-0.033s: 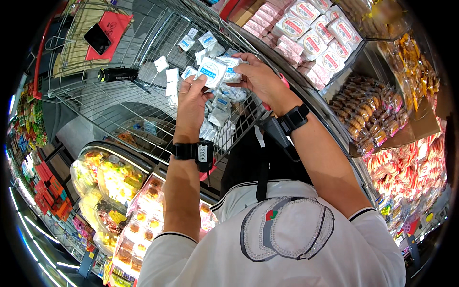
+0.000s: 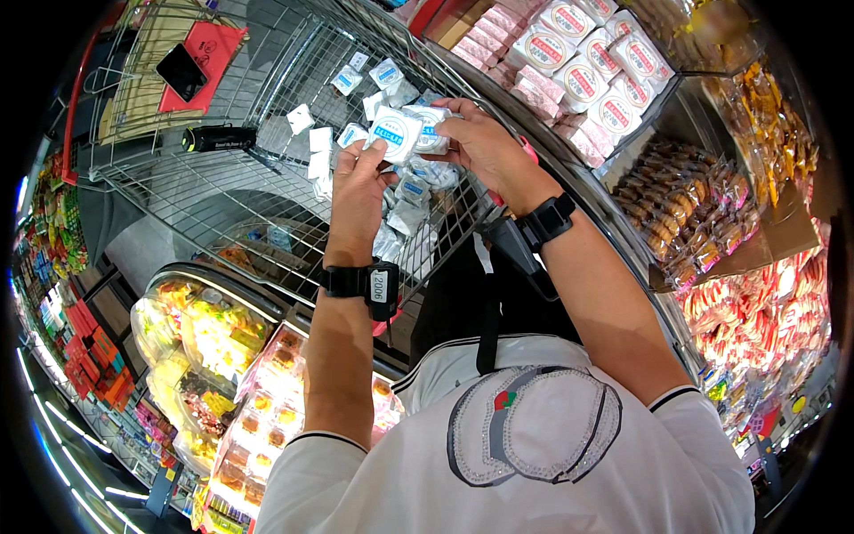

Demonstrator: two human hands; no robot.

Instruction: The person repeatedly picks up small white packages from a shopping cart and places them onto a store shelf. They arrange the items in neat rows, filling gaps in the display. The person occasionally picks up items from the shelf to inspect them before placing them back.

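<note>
Far left, a black phone (image 2: 181, 73) lies on a red sheet (image 2: 226, 53), with a dark cylinder (image 2: 222, 139) nearer; far right, red-labelled packets (image 2: 583, 80) are stacked beside wrapped brown snacks (image 2: 672, 200); the left hand (image 2: 358, 189), nearly closed, pinches a blue-and-white packet (image 2: 395, 133); the right hand (image 2: 485, 151), curled, grasps a second packet (image 2: 431, 131) partly behind it; below both, the wire cart (image 2: 274, 89) holds many loose packets (image 2: 407, 216).
</note>
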